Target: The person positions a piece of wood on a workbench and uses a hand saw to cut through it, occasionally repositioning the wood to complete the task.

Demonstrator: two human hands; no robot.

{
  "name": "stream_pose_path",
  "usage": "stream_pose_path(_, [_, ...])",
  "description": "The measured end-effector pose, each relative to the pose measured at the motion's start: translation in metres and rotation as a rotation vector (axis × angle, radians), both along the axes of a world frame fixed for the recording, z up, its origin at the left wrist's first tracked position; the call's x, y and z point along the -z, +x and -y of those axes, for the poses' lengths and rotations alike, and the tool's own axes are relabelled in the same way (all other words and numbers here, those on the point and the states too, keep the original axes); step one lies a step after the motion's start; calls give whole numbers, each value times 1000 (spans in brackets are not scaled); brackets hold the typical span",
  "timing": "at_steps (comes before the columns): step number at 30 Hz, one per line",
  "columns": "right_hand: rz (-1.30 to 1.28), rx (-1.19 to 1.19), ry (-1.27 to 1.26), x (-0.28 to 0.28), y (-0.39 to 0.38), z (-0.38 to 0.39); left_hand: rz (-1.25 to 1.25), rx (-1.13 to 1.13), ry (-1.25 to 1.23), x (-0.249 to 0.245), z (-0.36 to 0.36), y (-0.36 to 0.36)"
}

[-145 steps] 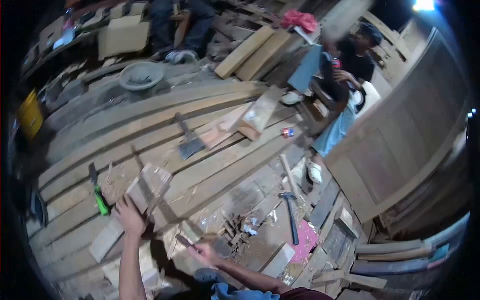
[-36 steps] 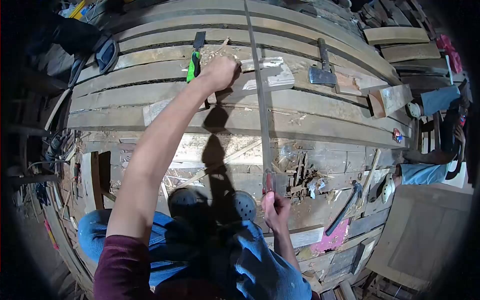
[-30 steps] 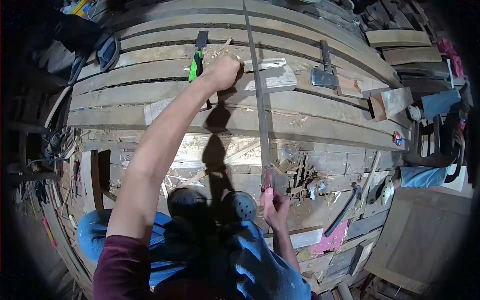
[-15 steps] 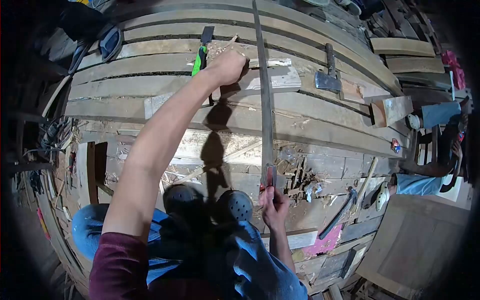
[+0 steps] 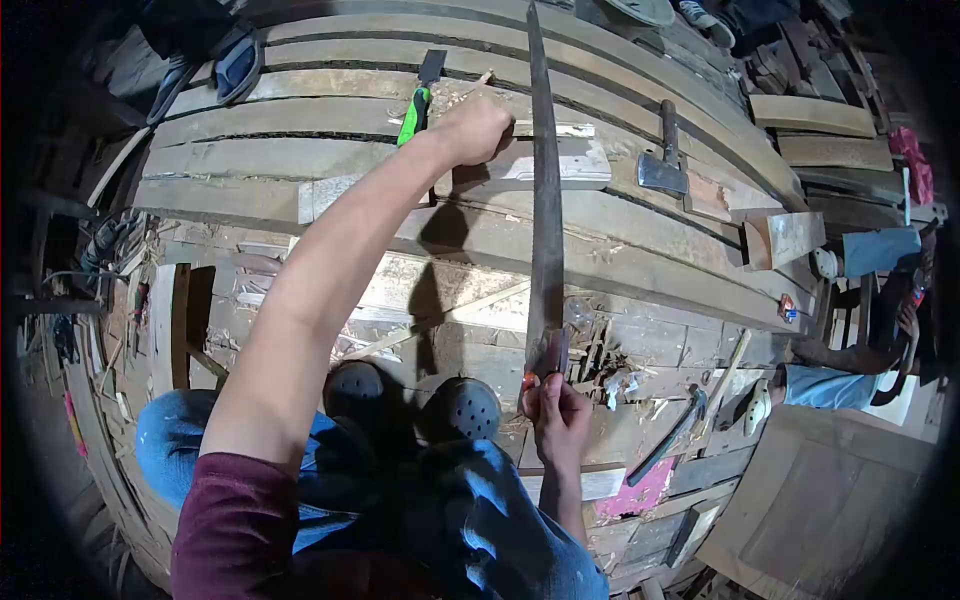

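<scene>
My right hand [image 5: 560, 405] is closed round the handle of a long handsaw [image 5: 546, 220], whose dark blade points away from me. The blade crosses over a pale wooden board [image 5: 578, 165] lying on the slatted planks. My left hand [image 5: 476, 130] is closed at the board, left of the blade; its fingertips are hidden behind the hand. A narrow wood strip [image 5: 572, 130] sticks out to its right along the board. Just left of that hand lies a chisel with a green and black handle [image 5: 414, 115], among wood shavings.
A hatchet [image 5: 662, 172] lies on the planks to the right, near a small wooden block [image 5: 785, 240]. A dark-handled tool [image 5: 668, 438] lies on the littered floor. Another person's legs [image 5: 835, 382] are at the right edge; a sandalled foot [image 5: 238, 70] is at upper left.
The saw blade has tilted to show more of its flat side, and the right hand has shifted slightly right. The left hand stays at the board. The view has moved slightly.
</scene>
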State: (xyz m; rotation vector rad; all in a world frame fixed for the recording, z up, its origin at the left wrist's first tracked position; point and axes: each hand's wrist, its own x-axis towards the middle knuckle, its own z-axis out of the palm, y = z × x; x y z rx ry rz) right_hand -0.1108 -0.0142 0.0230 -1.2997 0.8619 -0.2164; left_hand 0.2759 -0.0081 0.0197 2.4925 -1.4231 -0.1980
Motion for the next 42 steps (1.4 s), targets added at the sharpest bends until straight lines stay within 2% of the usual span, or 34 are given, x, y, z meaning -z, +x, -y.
stream_pose_path(5, [-38, -6, -11, -26, 1, 4, 16, -13, -36, 11, 1, 1])
stream_pose_path(10, [-85, -37, -58, -34, -4, 8, -9, -23, 53, -11, -3, -9])
stream_pose_path(13, [-111, -34, -57, -38, -12, 11, -27, -81, -63, -11, -5, -12])
stream_pose_path(14, [-84, -23, -48, -34, -16, 10, -1, -29, 4, -6, -4, -9])
stream_pose_path(22, [-146, 11, -35, -45, -5, 7, 22, 41, -43, -3, -4, -6])
stream_pose_path(24, [-211, -29, -112, -51, -3, 2, -10, 26, -15, -4, -5, -6])
stream_pose_path(26, [-270, -40, -158, -48, -6, 0, -10, 30, -10, -5, -4, -4])
stream_pose_path(29, [-236, -35, -89, -42, -24, 1, 29, 43, -43, 4, -3, -1])
stream_pose_path(30, [-275, -7, -129, -45, -22, -2, 51, 56, -113, 7, -4, -2])
stream_pose_path(36, [-231, -35, -92, -46, -18, -3, -3, 30, -16, -2, -4, -3])
stream_pose_path(39, [-249, -2, -115, -47, -18, -11, 2, -12, -10, 4, -3, -5])
stream_pose_path(41, [-257, -8, -148, -48, -20, -13, 74, 29, -59, 29, 2, 3])
stream_pose_path(42, [-264, -14, -158, -46, -21, -12, 81, 32, -39, 23, 0, 1])
